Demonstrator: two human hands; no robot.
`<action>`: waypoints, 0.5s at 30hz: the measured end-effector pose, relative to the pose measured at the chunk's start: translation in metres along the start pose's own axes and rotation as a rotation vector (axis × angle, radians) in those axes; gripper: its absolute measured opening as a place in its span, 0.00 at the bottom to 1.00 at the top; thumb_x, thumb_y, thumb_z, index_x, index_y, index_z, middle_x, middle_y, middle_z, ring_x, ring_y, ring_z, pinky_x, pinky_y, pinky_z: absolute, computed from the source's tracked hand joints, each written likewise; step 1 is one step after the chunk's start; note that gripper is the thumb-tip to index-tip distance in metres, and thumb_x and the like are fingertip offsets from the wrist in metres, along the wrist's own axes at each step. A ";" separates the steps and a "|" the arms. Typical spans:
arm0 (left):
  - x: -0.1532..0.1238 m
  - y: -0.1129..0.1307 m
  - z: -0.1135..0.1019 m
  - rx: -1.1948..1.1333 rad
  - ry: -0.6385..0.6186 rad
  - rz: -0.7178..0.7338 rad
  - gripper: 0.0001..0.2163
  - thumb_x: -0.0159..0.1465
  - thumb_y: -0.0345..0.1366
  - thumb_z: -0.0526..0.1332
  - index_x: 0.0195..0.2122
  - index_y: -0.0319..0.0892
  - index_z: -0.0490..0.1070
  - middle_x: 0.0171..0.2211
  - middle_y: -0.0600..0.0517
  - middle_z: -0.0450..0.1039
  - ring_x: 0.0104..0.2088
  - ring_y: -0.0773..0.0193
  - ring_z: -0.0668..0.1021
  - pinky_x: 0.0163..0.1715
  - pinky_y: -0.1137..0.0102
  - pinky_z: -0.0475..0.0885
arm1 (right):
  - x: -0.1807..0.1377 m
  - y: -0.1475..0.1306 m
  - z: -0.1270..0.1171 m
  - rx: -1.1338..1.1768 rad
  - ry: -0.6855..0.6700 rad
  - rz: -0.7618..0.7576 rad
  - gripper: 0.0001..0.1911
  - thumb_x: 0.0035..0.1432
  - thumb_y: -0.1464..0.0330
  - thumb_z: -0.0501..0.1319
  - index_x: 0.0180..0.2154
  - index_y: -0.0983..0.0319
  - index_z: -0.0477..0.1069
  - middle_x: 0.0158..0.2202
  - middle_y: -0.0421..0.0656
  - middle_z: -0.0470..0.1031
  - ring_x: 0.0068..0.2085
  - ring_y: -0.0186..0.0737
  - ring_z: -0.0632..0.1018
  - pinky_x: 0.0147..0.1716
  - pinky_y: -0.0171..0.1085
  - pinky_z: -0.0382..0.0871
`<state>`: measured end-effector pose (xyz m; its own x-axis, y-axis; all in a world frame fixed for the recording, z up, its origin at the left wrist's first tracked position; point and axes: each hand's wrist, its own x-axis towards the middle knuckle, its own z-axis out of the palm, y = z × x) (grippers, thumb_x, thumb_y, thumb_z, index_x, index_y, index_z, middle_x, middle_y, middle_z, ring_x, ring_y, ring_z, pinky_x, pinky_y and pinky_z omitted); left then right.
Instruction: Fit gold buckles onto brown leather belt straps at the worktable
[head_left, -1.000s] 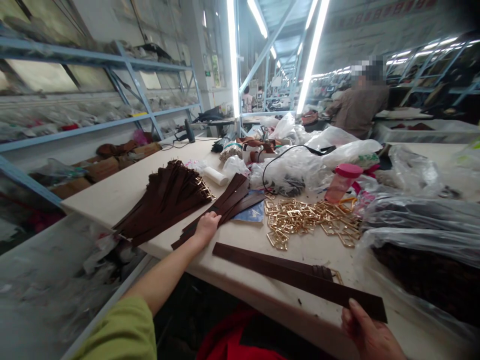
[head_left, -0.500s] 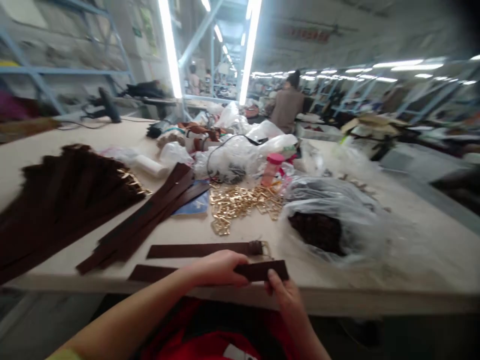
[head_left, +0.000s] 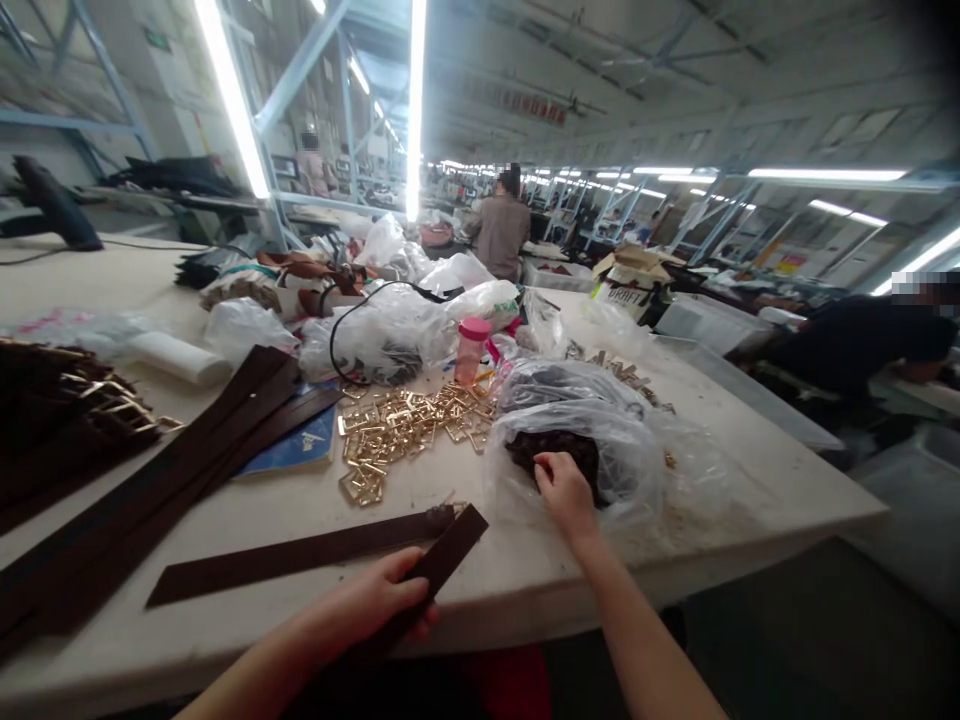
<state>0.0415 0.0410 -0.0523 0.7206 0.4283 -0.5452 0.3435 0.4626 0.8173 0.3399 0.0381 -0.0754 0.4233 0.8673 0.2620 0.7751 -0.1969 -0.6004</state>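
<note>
My left hand [head_left: 394, 595] is closed round a dark brown leather strap [head_left: 461, 535], whose free end points up and to the right. At the mouth of a clear plastic bag [head_left: 645, 470], my right hand [head_left: 566, 490] is over the small dark brown pieces [head_left: 525, 452] inside. Its fingers are curled together, and whatever they hold is hidden. A belt strap with a buckle end [head_left: 300, 555] lies on the table just beyond my left hand, its buckle partly covered by the held strap. Behind it is a pile of gold buckles [head_left: 409, 425].
Dark brown straps [head_left: 225, 430] lie at left, partly over a blue booklet [head_left: 300, 440]. A bundle of straps with gold buckles [head_left: 67, 420] is at far left. A pink-lidded jar [head_left: 471, 355] and plastic bags [head_left: 405, 310] stand behind. One person [head_left: 501, 225] is beyond the table; another sits at right.
My right hand has let go of the strap end and moved right to the bag's mouth. My left hand keeps the strap, now tilted upward. The view has turned right.
</note>
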 end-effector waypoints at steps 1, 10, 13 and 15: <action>0.000 0.000 0.002 -0.014 0.001 0.004 0.16 0.54 0.42 0.56 0.41 0.41 0.62 0.28 0.54 0.71 0.25 0.69 0.73 0.26 0.74 0.64 | 0.006 -0.002 0.006 -0.001 -0.021 -0.003 0.07 0.53 0.68 0.55 0.34 0.61 0.69 0.37 0.46 0.69 0.38 0.42 0.71 0.40 0.38 0.61; -0.017 0.000 0.006 -0.076 0.085 -0.024 0.18 0.52 0.46 0.57 0.40 0.41 0.61 0.24 0.56 0.70 0.21 0.71 0.71 0.23 0.75 0.62 | 0.012 0.002 0.015 0.248 -0.041 0.149 0.10 0.49 0.61 0.59 0.28 0.61 0.66 0.25 0.40 0.66 0.30 0.38 0.68 0.32 0.37 0.59; -0.014 -0.004 0.007 -0.049 0.110 0.024 0.18 0.53 0.47 0.56 0.40 0.41 0.61 0.24 0.56 0.70 0.21 0.70 0.70 0.22 0.75 0.62 | 0.009 0.005 0.009 0.442 -0.056 0.258 0.18 0.49 0.53 0.57 0.30 0.63 0.66 0.25 0.40 0.67 0.28 0.37 0.69 0.27 0.35 0.61; -0.013 -0.005 0.008 -0.015 0.099 0.077 0.17 0.54 0.45 0.55 0.40 0.40 0.62 0.23 0.56 0.69 0.21 0.70 0.70 0.23 0.75 0.62 | 0.006 0.001 0.006 0.587 -0.073 0.333 0.22 0.49 0.50 0.55 0.31 0.64 0.67 0.27 0.41 0.69 0.28 0.36 0.70 0.25 0.34 0.63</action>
<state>0.0354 0.0266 -0.0473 0.6815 0.5367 -0.4976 0.2805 0.4365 0.8549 0.3405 0.0454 -0.0792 0.5467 0.8360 -0.0473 0.2165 -0.1957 -0.9565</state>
